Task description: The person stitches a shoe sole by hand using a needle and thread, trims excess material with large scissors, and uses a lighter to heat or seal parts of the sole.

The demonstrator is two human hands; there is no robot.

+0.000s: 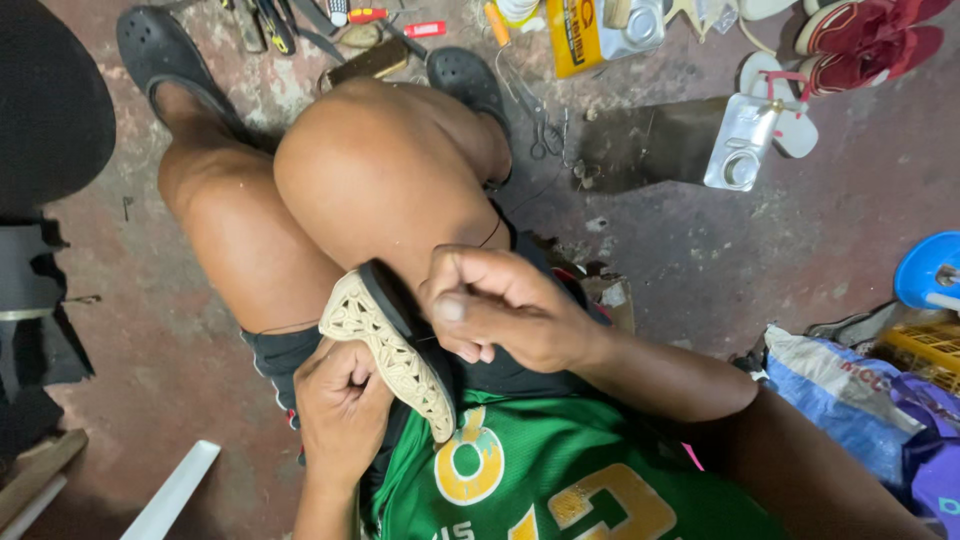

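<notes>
Left hand (340, 405) curled shut around the shoe (395, 350), gripping its lower side from below, fingers wrapped under the sole edge. Right hand (500, 310) closed in a loose fist, thumb pressed against the fingers, resting on the shoe's upper edge; a pinch grip, but what it pinches is too small to tell. A thin dark thread (492, 232) runs up from near this hand over the thigh.

Shoe sits tilted on the lap, pale patterned sole facing the camera, black upper behind it, wedged between both hands and against the right knee (370, 170). Green jersey (560, 470) with yellow printing just below the shoe. Dark shorts under it.

Person seated, both legs bent, feet in black clogs (160, 50) on the stained concrete floor (760, 260).

On the floor beyond the knees: scissors (545, 135), a row of small tools (330, 20), a yellow can (575, 35), a flat metal tin (745, 140) well to the right. Red and white sandals (865, 40) at top right. Right edge: blue stool (930, 270), yellow crate (925, 345), a blue-white sack (850, 400). Left edge: black round seat (50, 110), dark scraps, a white strip (175, 490) near the bottom.
</notes>
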